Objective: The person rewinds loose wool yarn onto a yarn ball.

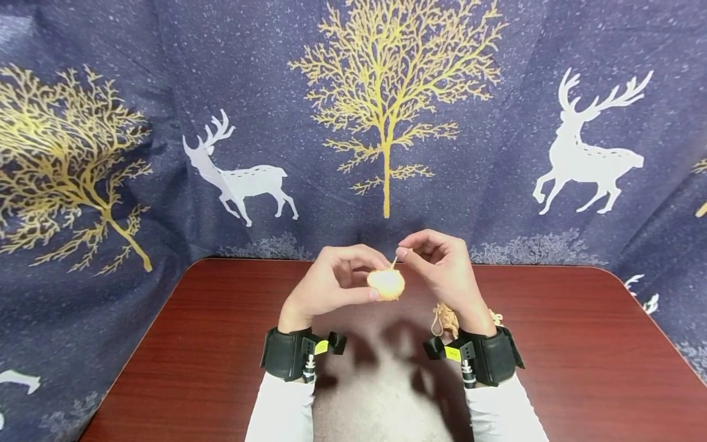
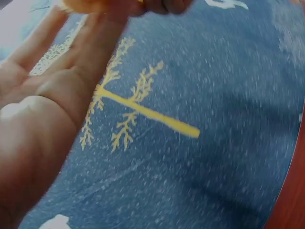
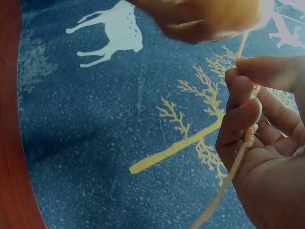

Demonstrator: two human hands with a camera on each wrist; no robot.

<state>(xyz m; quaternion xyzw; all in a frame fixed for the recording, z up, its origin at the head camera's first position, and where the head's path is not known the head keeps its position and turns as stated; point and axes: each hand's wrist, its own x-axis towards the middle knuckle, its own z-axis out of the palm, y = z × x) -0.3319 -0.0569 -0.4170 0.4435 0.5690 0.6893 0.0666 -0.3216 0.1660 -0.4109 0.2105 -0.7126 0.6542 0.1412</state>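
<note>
A: What stands left of centre in the head view?

B: The left hand (image 1: 331, 282), thumb below and fingers above, pinching a round yarn piece (image 1: 386, 284); that piece is held up just below the middle of the frame, over the reddish, wood-look counter (image 1: 221, 319); its edge is fuzzy, but glare hides whether it is wound or woven.

A: How would it handle?

B: Light and soft, I'd judge; grippy rather than slippery, and hardly fragile; best held across opposite edges, leaving free the upper side where its strand (image 1: 394, 263) comes out.

A: And rightward?

B: That strand, thin and pale, reaches the right hand (image 1: 442, 264), whose thumb and index finger pinch it; the other fingers curl inward; in the right wrist view it runs on past the palm, bumpy for a stretch, then smoother toward the bottom of the frame.

A: Anything lower right of that?

B: A tan, looped cord bundle (image 1: 446, 320) on the counter, partly hidden; limp, probably.
</note>
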